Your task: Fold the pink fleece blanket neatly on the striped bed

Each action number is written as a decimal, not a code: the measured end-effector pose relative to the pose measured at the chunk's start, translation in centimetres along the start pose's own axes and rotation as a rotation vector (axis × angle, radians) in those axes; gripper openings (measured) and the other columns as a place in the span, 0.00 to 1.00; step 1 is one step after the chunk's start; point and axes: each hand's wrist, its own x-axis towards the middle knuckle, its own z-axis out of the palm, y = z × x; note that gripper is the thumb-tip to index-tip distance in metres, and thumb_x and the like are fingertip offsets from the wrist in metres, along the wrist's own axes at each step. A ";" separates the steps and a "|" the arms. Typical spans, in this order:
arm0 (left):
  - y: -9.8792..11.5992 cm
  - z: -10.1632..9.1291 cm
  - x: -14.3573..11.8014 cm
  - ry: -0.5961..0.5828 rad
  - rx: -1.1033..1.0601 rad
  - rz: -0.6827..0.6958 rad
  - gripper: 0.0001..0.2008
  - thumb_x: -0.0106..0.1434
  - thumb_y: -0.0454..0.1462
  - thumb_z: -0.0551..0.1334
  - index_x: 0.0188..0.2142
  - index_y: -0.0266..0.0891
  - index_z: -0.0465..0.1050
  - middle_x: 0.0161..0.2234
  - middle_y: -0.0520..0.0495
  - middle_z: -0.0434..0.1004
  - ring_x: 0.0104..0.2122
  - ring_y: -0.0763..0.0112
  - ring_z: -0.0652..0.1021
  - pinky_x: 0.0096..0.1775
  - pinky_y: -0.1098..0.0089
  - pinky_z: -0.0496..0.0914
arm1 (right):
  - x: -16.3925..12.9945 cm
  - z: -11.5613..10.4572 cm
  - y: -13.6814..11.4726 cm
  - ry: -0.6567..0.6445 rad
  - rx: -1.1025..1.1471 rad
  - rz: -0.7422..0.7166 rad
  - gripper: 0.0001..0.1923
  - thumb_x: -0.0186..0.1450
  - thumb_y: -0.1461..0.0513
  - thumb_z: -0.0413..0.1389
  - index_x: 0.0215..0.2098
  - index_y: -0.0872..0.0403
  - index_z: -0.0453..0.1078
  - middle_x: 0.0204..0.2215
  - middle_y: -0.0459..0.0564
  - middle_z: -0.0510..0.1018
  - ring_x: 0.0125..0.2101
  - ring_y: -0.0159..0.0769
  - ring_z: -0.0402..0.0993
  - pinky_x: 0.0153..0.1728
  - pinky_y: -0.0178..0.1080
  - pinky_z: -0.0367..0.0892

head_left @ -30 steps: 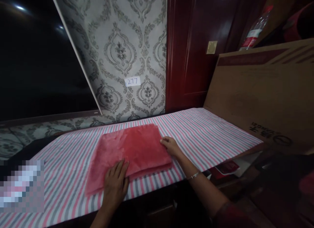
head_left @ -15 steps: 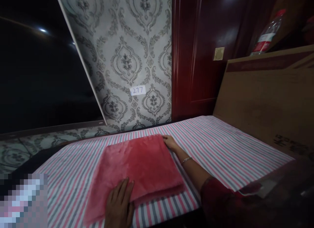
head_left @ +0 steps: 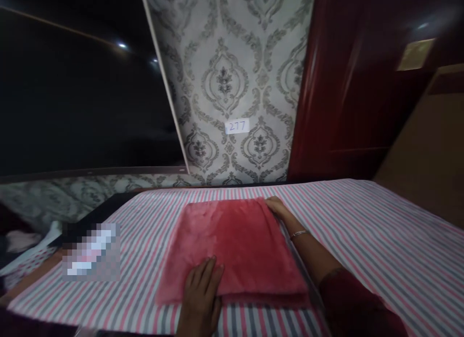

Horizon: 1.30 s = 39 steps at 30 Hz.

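A folded pinkish-red plush blanket [head_left: 250,245] lies on a striped sheet, its layered edge facing me. My left hand [head_left: 203,288] rests on its near left part, fingers stretched out flat over the pile and thumb close to the front edge. At the far right corner, my right hand [head_left: 277,207] has its fingers curled against the blanket's edge; the fingertips are partly hidden there. A bracelet [head_left: 299,234] circles the right wrist.
The pink, grey and white striped sheet [head_left: 130,259] covers the surface beneath. Behind it is patterned wallpaper with a "277" label [head_left: 237,126]. A large dark screen [head_left: 79,95] stands left, a dark red panel [head_left: 344,109] right, with a cardboard box [head_left: 431,158] beside it.
My view has swung left, so the scene sits further right and the bottle on the box is out of view. Both hands keep about the same places on the blanket.
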 end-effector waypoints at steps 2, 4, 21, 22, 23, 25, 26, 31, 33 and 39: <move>0.2 -0.3 0.1 -0.029 0.014 -0.017 0.33 0.57 0.28 0.55 0.63 0.40 0.64 0.60 0.39 0.70 0.60 0.54 0.68 0.56 0.54 0.63 | -0.1 0.3 0.3 0.019 -0.034 0.010 0.15 0.67 0.54 0.58 0.44 0.58 0.73 0.42 0.49 0.78 0.41 0.41 0.76 0.41 0.43 0.73; 0.4 -0.5 0.1 -0.048 0.018 -0.033 0.34 0.56 0.27 0.55 0.63 0.40 0.64 0.60 0.39 0.70 0.60 0.54 0.69 0.55 0.53 0.64 | -0.4 0.2 0.8 0.069 -0.052 0.018 0.11 0.64 0.56 0.58 0.32 0.57 0.74 0.30 0.48 0.80 0.36 0.41 0.77 0.35 0.38 0.70; -14.0 -2.0 15.4 -0.395 0.066 -0.801 0.17 0.69 0.38 0.54 0.53 0.36 0.72 0.51 0.36 0.76 0.50 0.61 0.77 0.51 0.66 0.68 | -1.9 0.3 2.6 0.205 0.099 -0.056 0.18 0.45 0.49 0.51 0.21 0.54 0.73 0.21 0.52 0.78 0.29 0.46 0.74 0.26 0.38 0.62; -15.4 -1.0 16.6 -0.433 0.085 -0.837 0.17 0.68 0.39 0.55 0.51 0.34 0.74 0.51 0.34 0.76 0.51 0.58 0.77 0.51 0.65 0.69 | -1.9 0.3 2.6 0.203 0.105 -0.053 0.19 0.45 0.48 0.51 0.21 0.54 0.73 0.21 0.52 0.78 0.29 0.46 0.74 0.26 0.39 0.62; -16.5 0.1 17.4 -0.481 0.096 -0.873 0.17 0.67 0.41 0.57 0.48 0.32 0.76 0.48 0.31 0.77 0.50 0.55 0.78 0.49 0.64 0.70 | -1.8 0.3 2.6 0.199 0.112 -0.051 0.19 0.45 0.48 0.51 0.21 0.54 0.73 0.21 0.52 0.78 0.29 0.46 0.74 0.25 0.38 0.62; -17.8 2.1 18.3 -0.556 0.095 -0.917 0.18 0.65 0.44 0.60 0.43 0.30 0.78 0.44 0.29 0.79 0.47 0.51 0.79 0.46 0.63 0.71 | -1.7 0.3 2.6 0.193 0.123 -0.048 0.20 0.45 0.47 0.52 0.22 0.54 0.74 0.21 0.52 0.78 0.29 0.46 0.74 0.26 0.38 0.63; -18.1 3.0 18.4 -0.587 0.095 -0.933 0.17 0.64 0.44 0.61 0.42 0.30 0.79 0.43 0.28 0.80 0.47 0.51 0.79 0.45 0.63 0.71 | -1.6 0.3 2.6 0.193 0.126 -0.045 0.20 0.45 0.48 0.52 0.22 0.54 0.74 0.22 0.52 0.78 0.29 0.46 0.75 0.26 0.38 0.63; -18.4 5.6 17.9 -0.628 0.096 -0.957 0.15 0.64 0.36 0.59 0.45 0.30 0.79 0.49 0.28 0.77 0.52 0.52 0.77 0.48 0.64 0.70 | -1.6 0.3 2.5 0.183 0.141 -0.039 0.21 0.46 0.47 0.54 0.23 0.55 0.76 0.22 0.52 0.79 0.31 0.46 0.75 0.26 0.38 0.63; -18.5 6.0 17.4 -0.612 0.106 -0.992 0.15 0.66 0.34 0.56 0.46 0.29 0.78 0.50 0.29 0.77 0.52 0.54 0.77 0.49 0.64 0.69 | -1.7 0.2 2.5 0.191 0.163 -0.043 0.21 0.46 0.47 0.54 0.24 0.55 0.76 0.23 0.51 0.79 0.32 0.46 0.74 0.27 0.38 0.64; -18.8 6.5 15.9 -0.564 0.135 -1.142 0.18 0.68 0.45 0.59 0.50 0.34 0.73 0.49 0.40 0.77 0.47 0.63 0.78 0.50 0.56 0.71 | -1.7 -0.2 2.5 0.236 0.231 -0.006 0.19 0.47 0.49 0.53 0.22 0.56 0.74 0.21 0.54 0.78 0.28 0.44 0.72 0.27 0.40 0.64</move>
